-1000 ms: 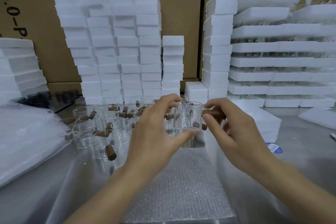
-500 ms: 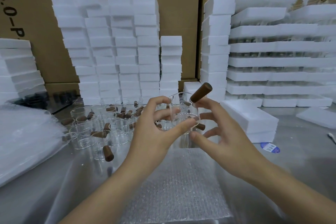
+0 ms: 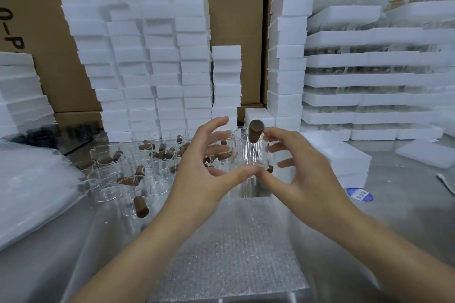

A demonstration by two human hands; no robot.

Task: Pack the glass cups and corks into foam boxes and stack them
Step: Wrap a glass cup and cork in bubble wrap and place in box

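I hold a clear glass cup (image 3: 248, 155) upright above the table's middle. My left hand (image 3: 209, 174) grips it from the left, thumb under its base and fingers spread behind it. A brown cork (image 3: 256, 129) stands upright in the cup's mouth, half inside. My right hand (image 3: 302, 174) has its index fingertip against the cork and its thumb at the cup's base. Several loose glass cups (image 3: 138, 170) and corks stand and lie on the table to the left; one cork (image 3: 141, 203) lies nearest me.
A bubble-wrap sheet (image 3: 234, 241) lies in front of me. White foam boxes (image 3: 344, 157) sit right of my hands; tall foam-box stacks (image 3: 147, 69) and flat foam trays (image 3: 369, 81) line the back. A plastic bag (image 3: 32, 187) lies left, a blue label (image 3: 360, 195) right.
My right hand brought the cork from beside the cup up over its rim, turned it upright and lowered it into the mouth. The left hand's fingers have spread.
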